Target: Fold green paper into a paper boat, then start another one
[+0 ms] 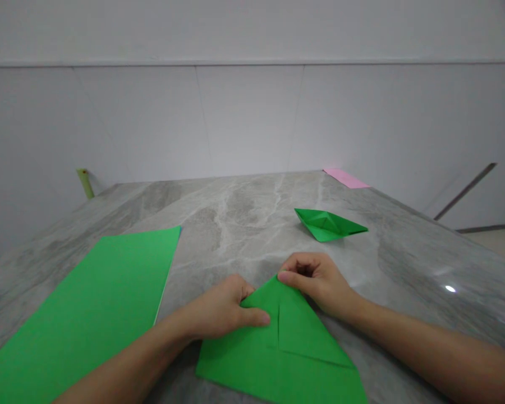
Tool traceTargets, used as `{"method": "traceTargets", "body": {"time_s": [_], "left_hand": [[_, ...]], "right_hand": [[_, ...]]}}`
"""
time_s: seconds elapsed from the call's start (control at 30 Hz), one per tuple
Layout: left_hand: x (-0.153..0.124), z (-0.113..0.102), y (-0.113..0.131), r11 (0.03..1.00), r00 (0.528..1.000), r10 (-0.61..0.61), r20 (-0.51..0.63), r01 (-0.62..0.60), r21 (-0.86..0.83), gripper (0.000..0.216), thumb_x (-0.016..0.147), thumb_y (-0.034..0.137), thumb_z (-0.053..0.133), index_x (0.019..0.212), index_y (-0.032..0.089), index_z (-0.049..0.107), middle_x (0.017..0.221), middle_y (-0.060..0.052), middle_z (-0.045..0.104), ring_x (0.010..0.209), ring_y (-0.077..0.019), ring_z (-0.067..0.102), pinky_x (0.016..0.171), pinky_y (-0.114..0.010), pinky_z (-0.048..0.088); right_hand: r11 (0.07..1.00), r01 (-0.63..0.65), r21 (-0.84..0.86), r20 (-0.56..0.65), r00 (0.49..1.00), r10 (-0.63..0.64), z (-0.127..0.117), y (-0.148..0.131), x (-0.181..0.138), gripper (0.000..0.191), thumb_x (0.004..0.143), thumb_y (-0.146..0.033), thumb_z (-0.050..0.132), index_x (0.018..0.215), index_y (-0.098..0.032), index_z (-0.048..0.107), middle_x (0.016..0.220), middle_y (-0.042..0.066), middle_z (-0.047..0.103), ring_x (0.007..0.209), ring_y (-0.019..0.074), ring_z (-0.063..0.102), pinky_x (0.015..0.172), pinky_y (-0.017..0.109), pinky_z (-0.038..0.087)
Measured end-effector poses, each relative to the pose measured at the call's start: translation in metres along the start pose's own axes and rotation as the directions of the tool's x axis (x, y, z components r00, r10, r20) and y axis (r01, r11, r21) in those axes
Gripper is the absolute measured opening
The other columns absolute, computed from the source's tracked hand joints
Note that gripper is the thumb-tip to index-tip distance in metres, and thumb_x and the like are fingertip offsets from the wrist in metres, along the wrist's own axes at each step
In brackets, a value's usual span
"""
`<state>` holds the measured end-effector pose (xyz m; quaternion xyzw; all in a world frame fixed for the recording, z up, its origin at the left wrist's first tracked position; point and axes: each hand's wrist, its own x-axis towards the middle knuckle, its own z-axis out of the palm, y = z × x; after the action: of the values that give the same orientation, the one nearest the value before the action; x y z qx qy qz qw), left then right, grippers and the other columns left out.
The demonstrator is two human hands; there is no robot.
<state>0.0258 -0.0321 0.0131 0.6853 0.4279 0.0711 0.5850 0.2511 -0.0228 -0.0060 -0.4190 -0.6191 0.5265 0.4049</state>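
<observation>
A partly folded sheet of green paper (303, 359) is in front of me, its pointed top facing away and two flaps meeting along a centre line. My left hand (227, 308) grips its left slanted edge, thumb on top and the fingers mostly hidden beneath. At the tip, my right hand (315, 280) pinches the paper between thumb and forefinger. Beyond my right hand a folded green paper boat (330, 225) rests on the table, apart from both hands.
A stack of green paper (105, 292) lies on the left of the grey marbled table (235, 219). Pink paper (345, 178) is at the far right edge. A white wall (252, 118) stands behind the table, and a yellow-green strip (85, 183) shows at the far left.
</observation>
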Motion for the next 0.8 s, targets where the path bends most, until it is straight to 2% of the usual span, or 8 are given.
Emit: {"method": "traceTargets", "body": {"time_s": [0.1,0.2,0.3,0.37,0.47,0.57,0.63,0.8], "left_hand": [[-0.007,-0.018,-0.006,0.997,0.996,-0.007,0.089,0.014,-0.081,0.051,0.086,0.06,0.057,0.058,0.017,0.057,0.05,0.002,0.052,0.038,-0.0073,0.041,0.038,-0.018,0.027],[-0.008,-0.033,-0.014,0.964,0.977,-0.033,0.211,0.087,-0.25,0.056,0.086,0.068,0.053,0.081,0.015,0.071,0.074,-0.009,0.073,0.049,-0.0148,0.065,0.043,-0.021,0.045],[0.0,-0.04,-0.021,0.933,0.997,0.03,-0.065,-0.051,-0.356,0.055,0.083,0.065,0.062,0.076,0.011,0.071,0.072,-0.012,0.074,0.057,-0.019,0.071,0.052,-0.024,0.055],[0.007,-0.037,-0.023,0.842,0.947,0.074,-0.311,-0.227,-0.49,0.051,0.081,0.062,0.067,0.085,0.011,0.071,0.08,-0.013,0.076,0.066,-0.0211,0.072,0.059,-0.028,0.058],[0.014,-0.026,-0.02,0.695,0.936,0.148,-0.319,-0.328,-0.64,0.056,0.079,0.06,0.071,0.106,0.011,0.067,0.104,-0.018,0.074,0.085,-0.0262,0.074,0.072,-0.034,0.059],[0.016,-0.011,-0.015,0.672,0.927,0.219,-0.304,-0.37,-0.641,0.053,0.079,0.05,0.076,0.114,0.012,0.065,0.107,-0.017,0.074,0.089,-0.0264,0.073,0.079,-0.036,0.058],[0.015,-0.005,-0.014,0.696,0.922,0.178,-0.345,-0.366,-0.618,0.047,0.076,0.038,0.08,0.114,0.013,0.066,0.107,-0.015,0.074,0.097,-0.0284,0.072,0.085,-0.039,0.056],[0.012,-0.011,-0.014,0.767,0.912,0.052,-0.408,-0.298,-0.568,0.04,0.067,0.03,0.085,0.1,0.012,0.071,0.094,-0.012,0.077,0.092,-0.0294,0.072,0.081,-0.038,0.057]], "right_hand": [[0.998,0.023,0.055,-0.129,0.992,-0.016,-0.011,0.0,0.005,0.031,0.07,-0.043,0.079,0.064,-0.016,0.064,0.055,-0.003,0.057,0.049,0.0086,0.047,0.047,0.021,0.034],[0.995,0.016,0.1,-0.229,0.973,0.007,-0.02,0.0,0.009,0.037,0.064,-0.046,0.083,0.063,-0.016,0.062,0.051,-0.004,0.053,0.045,0.0065,0.041,0.043,0.02,0.028],[0.983,-0.009,0.183,-0.314,0.947,0.067,-0.021,0.001,0.011,0.041,0.062,-0.049,0.084,0.065,-0.016,0.06,0.048,-0.006,0.05,0.041,0.0054,0.038,0.041,0.019,0.025],[0.958,0.0,0.285,-0.384,0.916,0.114,-0.019,0.001,0.013,0.043,0.062,-0.051,0.084,0.069,-0.017,0.058,0.049,-0.007,0.051,0.042,0.0058,0.04,0.041,0.019,0.029],[0.911,0.014,0.413,-0.437,0.88,0.185,-0.015,0.0,0.014,0.046,0.061,-0.053,0.085,0.076,-0.02,0.056,0.052,-0.008,0.054,0.041,0.0076,0.046,0.04,0.019,0.036],[0.899,-0.016,0.438,-0.34,0.923,0.182,-0.011,-0.002,0.012,0.048,0.062,-0.052,0.085,0.079,-0.021,0.053,0.051,-0.007,0.058,0.04,0.0097,0.051,0.039,0.02,0.041],[0.915,-0.038,0.402,-0.235,0.961,0.143,-0.009,-0.001,0.009,0.046,0.065,-0.051,0.083,0.079,-0.021,0.052,0.05,-0.005,0.06,0.04,0.0103,0.053,0.04,0.02,0.042],[0.985,-0.132,0.114,0.036,0.991,0.129,-0.008,0.003,0.002,0.042,0.072,-0.052,0.078,0.067,-0.017,0.056,0.038,-0.006,0.052,0.029,0.005,0.04,0.032,0.016,0.027]]}}
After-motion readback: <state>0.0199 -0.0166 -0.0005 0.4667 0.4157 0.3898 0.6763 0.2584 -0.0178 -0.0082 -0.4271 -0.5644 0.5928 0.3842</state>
